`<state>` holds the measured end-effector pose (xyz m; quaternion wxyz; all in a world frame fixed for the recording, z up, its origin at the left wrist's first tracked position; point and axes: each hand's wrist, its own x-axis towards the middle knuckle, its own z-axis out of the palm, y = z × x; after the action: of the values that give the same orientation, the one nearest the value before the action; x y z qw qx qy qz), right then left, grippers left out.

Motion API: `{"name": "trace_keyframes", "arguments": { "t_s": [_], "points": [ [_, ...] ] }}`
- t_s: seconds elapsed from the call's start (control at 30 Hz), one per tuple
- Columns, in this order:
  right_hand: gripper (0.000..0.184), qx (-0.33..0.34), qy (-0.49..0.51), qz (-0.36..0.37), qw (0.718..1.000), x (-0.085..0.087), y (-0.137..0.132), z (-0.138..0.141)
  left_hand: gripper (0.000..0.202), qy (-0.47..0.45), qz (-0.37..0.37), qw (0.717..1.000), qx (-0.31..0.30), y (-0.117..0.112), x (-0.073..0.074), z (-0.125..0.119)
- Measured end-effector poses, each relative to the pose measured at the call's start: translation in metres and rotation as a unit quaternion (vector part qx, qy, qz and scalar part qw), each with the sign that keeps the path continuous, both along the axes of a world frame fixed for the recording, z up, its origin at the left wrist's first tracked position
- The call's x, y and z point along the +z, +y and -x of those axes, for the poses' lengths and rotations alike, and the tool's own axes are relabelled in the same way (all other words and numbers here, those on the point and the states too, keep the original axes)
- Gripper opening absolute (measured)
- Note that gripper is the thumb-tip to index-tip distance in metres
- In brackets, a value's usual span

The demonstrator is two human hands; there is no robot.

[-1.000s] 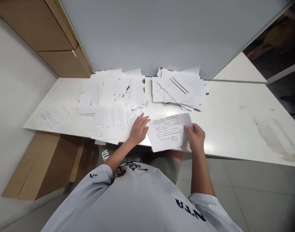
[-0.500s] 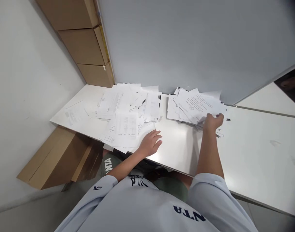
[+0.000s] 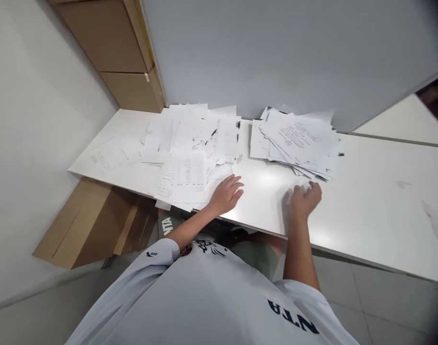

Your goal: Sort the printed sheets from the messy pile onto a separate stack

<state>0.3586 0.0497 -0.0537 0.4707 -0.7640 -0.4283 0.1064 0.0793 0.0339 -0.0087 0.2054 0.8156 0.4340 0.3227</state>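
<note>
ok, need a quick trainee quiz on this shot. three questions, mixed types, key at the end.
1. Multiple choice: what does the right hand hold?
A) a sheet of paper
B) a cardboard box
C) nothing visible

2. True or false: the left hand is closer to the left paper pile than to the right paper pile.

3. Fill in: the stacked boxes stand toward the person's ____ side.

Key: 1. C; 2. true; 3. left
</note>
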Motion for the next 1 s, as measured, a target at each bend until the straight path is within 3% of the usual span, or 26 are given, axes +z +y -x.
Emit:
{"name": "trace_keyframes", "arguments": {
  "t_s": [0.13,0.23,0.3,0.37,0.43,0.53,0.67,0.73,0.77,0.8,0.87,0.93,1.0],
  "points": [
    [0.05,-0.035,-0.023,-0.01,0.999,0.005,0.004,0.004,0.048,-0.032,-0.082,0.996,0.005,-0.014,0.008,0.015],
    [0.047,-0.023,-0.021,-0.012,0.999,0.006,-0.005,0.008,0.048,0.002,-0.123,0.99,0.071,-0.036,0.013,0.053],
    [0.046,-0.012,-0.021,-0.015,1.0,0.006,-0.012,0.009,0.046,0.062,-0.089,0.98,0.167,-0.05,0.011,0.085],
    [0.042,-0.01,-0.017,-0.015,1.0,0.004,-0.015,0.007,0.057,0.122,-0.03,0.962,0.241,-0.062,0.006,0.114],
    [0.039,-0.016,-0.013,-0.013,1.0,0.005,-0.015,0.003,0.067,0.156,0.009,0.952,0.264,-0.072,-0.001,0.134],
    [0.035,-0.033,-0.013,-0.03,0.999,0.014,-0.02,0.008,0.053,0.161,0.004,0.954,0.253,-0.083,-0.012,0.145],
    [0.032,-0.033,0.019,-0.108,0.993,0.048,-0.062,0.068,0.039,0.154,-0.033,0.95,0.268,-0.091,-0.016,0.142],
    [0.029,0.072,0.086,-0.083,0.99,0.065,-0.097,0.115,0.037,0.155,-0.046,0.951,0.262,-0.097,-0.015,0.141],
    [0.027,0.153,0.14,-0.037,0.977,0.07,-0.114,0.137,0.038,0.159,-0.05,0.956,0.242,-0.101,-0.014,0.141],
    [0.027,0.249,0.206,0.038,0.946,0.073,-0.129,0.157,0.041,0.168,-0.05,0.962,0.211,-0.107,-0.013,0.141],
    [0.036,0.352,0.352,0.197,0.845,0.069,-0.149,0.183,0.045,0.189,-0.046,0.972,0.131,-0.117,-0.012,0.143],
    [0.047,0.362,0.473,0.305,0.743,0.06,-0.154,0.193,0.037,0.197,-0.046,0.977,0.067,-0.126,-0.012,0.146],
    [0.048,0.339,0.543,0.33,0.694,0.052,-0.147,0.192,0.035,0.185,-0.062,0.98,0.031,-0.131,-0.012,0.149]
  ]
}}
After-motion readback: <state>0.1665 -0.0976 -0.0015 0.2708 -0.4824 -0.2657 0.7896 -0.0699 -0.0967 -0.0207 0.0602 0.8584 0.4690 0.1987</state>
